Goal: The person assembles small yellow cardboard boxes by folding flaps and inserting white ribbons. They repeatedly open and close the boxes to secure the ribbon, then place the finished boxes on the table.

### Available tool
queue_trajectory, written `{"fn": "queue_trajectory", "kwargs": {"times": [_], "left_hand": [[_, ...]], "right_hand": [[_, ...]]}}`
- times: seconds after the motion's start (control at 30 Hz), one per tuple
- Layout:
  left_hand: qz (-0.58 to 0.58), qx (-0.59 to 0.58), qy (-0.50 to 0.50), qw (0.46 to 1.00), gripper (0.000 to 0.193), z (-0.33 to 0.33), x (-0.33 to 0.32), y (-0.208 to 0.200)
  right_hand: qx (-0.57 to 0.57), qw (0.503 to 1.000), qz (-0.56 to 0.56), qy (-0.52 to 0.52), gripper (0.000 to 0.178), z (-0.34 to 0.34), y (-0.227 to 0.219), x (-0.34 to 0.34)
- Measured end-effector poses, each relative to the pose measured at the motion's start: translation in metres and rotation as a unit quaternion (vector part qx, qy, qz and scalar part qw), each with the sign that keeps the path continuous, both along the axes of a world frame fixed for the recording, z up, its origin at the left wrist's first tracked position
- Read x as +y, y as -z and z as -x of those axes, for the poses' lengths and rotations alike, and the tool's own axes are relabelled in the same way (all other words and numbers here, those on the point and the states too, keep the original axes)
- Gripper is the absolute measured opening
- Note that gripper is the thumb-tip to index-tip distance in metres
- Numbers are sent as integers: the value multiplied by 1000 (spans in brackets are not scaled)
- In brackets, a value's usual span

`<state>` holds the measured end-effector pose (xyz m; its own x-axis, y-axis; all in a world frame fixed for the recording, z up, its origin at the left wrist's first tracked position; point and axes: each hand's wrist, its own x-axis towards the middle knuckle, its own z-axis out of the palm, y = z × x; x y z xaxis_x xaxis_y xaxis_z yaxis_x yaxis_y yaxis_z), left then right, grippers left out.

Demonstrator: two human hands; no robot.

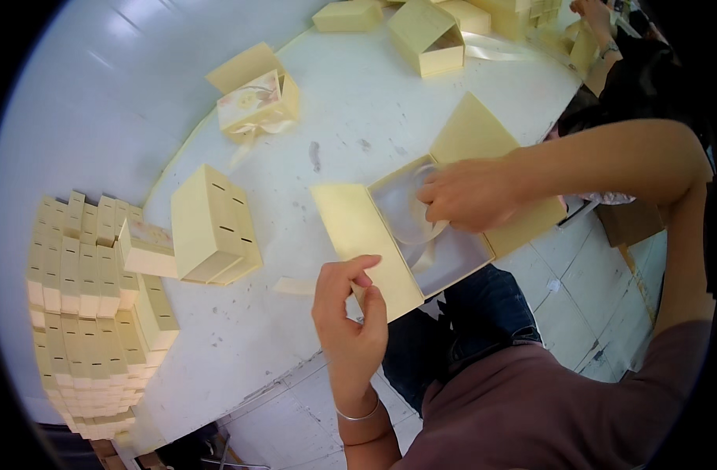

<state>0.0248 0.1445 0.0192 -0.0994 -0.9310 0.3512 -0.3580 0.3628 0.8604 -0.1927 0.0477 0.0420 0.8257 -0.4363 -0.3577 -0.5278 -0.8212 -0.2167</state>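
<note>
A pale yellow gift box (452, 270) lies opened out at the table's near edge, with flaps to either side and a greyish-white inside. Over its inside my right hand (472, 194) is closed, fingertips pinching a translucent white ribbon (409, 223) that curves in a loop and trails onto the box floor. My left hand (349, 309) has its fingers curled round the outer edge of the left flap (357, 235), near the front corner. The right hand and forearm hide part of the box and its right flap.
Stacked yellow boxes (84, 274) fill the table's left end, with larger boxes (209, 227) beside them. A box with a printed card and ribbon (252, 98) stands beyond. More boxes (429, 39) lie at the back. Another person's hand (593, 16) works at far right.
</note>
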Motion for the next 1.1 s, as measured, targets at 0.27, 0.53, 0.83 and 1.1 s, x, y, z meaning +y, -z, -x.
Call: {"fn": "queue_trajectory", "kwargs": {"times": [0.27, 0.53, 0.83, 1.1], "left_hand": [[-61, -7, 28, 998, 29, -3, -4, -8], [-53, -17, -2, 998, 32, -2, -3, -7], [-39, -28, -11, 999, 32, 0, -3, -6], [-64, 138, -22, 988, 53, 3, -3, 5]], "right_hand": [[38, 999, 16, 3, 46, -8, 13, -8], [-133, 880, -350, 292, 37, -43, 48, -36], [-208, 777, -418, 421, 24, -48, 51, -33], [-371, 662, -434, 486, 10, -36, 33, -25]]}}
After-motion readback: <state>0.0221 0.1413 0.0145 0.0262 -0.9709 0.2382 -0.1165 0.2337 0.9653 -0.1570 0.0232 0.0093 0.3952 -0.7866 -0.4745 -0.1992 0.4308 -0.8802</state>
